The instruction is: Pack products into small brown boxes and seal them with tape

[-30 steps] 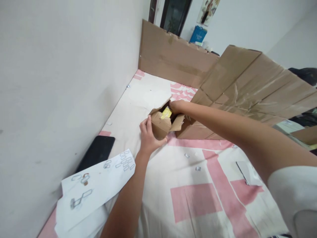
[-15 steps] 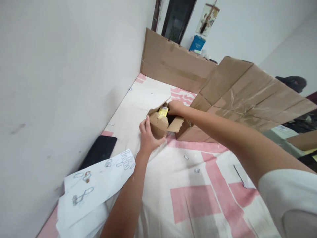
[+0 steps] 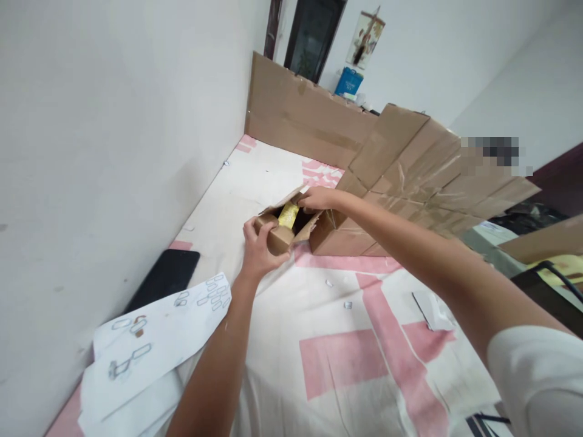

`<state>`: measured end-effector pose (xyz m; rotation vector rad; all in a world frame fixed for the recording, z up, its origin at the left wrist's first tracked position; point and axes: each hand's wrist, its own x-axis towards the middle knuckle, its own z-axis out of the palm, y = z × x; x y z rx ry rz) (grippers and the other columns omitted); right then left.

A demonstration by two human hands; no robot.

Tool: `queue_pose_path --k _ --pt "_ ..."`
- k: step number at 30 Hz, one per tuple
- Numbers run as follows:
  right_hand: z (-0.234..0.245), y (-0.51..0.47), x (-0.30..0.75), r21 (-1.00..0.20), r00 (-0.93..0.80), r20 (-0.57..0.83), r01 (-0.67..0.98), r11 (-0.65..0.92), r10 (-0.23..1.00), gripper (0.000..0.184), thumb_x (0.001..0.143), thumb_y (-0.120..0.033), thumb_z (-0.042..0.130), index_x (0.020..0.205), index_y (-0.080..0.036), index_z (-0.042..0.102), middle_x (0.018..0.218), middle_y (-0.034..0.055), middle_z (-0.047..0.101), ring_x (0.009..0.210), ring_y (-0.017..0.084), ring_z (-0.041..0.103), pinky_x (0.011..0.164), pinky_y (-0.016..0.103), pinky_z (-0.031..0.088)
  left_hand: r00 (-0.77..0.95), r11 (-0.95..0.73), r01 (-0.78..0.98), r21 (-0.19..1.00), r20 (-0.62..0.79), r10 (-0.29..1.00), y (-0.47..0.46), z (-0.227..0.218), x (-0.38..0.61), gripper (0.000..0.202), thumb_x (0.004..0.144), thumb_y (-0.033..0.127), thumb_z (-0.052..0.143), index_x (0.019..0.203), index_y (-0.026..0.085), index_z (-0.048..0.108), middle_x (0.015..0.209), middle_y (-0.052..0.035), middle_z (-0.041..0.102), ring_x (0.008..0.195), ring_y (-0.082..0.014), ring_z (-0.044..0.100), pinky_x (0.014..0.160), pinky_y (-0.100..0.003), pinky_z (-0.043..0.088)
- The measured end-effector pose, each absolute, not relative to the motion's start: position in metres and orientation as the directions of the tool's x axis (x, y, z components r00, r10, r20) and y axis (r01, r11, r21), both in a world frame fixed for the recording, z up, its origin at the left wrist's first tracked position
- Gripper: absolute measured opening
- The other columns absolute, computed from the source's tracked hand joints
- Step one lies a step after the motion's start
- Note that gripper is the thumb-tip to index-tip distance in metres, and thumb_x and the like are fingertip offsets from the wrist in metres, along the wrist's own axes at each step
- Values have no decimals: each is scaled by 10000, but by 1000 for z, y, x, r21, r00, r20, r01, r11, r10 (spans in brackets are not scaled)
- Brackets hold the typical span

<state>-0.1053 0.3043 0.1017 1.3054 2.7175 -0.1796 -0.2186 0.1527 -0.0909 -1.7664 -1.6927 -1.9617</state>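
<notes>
A small cardboard box (image 3: 279, 241) sits on the bed sheet with its torn flaps raised. Around its near left corner my left hand (image 3: 264, 247) is closed, thumb low on the near side and fingers over the top edge. A yellow packet (image 3: 288, 215) shows in the opening. My right hand (image 3: 321, 199) is at the far right of the opening, its fingers curled beside the packet's far end; what they grip is hidden. Close behind that hand stands a large taped cardboard box (image 3: 346, 232).
A cardboard panel (image 3: 310, 115) stands along the far edge. Left, against the white wall (image 3: 91, 152), lie a black tablet-like object (image 3: 166, 276) and paper sheets with drawings (image 3: 159, 334). Small paper scraps (image 3: 348, 305) dot the pink-and-white sheet (image 3: 273, 364). A blue bag (image 3: 348, 82) is beyond.
My right hand has come slightly up out of the opening, its fingers showing more. My left fingers have moved over the small box's top edge. The view has shifted a little right.
</notes>
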Motion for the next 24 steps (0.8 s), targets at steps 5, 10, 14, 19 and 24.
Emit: queue_pose_path --k 5,10,14,19,24 --pt "110 267 -79 -186 -652 -181 758 625 736 336 944 -366 562 1101 -167 784 1119 80 771 1057 249 689 914 281 490 -487 -608 410 680 727 484 155 -88 -246 694 744 840 579 1055 220 579 1279 -121 460 1331 -329 452 1155 -496 366" --pt "98 221 -16 -435 -760 -137 623 650 636 713 876 -581 657 1456 -176 574 1357 148 663 1120 291 669 970 374 507 -562 -685 46 727 586 584 145 -66 -277 693 801 861 470 1174 285 565 1199 -71 599 1102 -240 611 949 -372 498" --pt "54 188 29 -600 -768 62 482 638 638 1013 693 -564 834 1558 -232 427 1298 141 663 1037 285 660 911 418 530 -486 -594 127 794 572 661 139 -53 -281 463 811 656 630 711 204 625 991 -64 621 1016 -218 590 972 -346 462" --pt "0 181 41 -867 -312 274 330 375 910 634 790 -437 745 1340 -162 589 1016 70 668 787 176 610 760 320 519 -400 -513 73 855 497 770 132 -41 -253 388 736 458 677 553 212 440 874 -28 607 855 -194 611 839 -357 523" --pt "-25 176 18 -924 -156 185 309 226 970 493 792 -298 738 1251 -180 603 1051 52 657 906 180 612 858 305 503 -236 -266 549 792 452 860 97 23 -212 369 896 578 444 820 317 694 934 32 717 1056 -287 654 1035 -560 479"
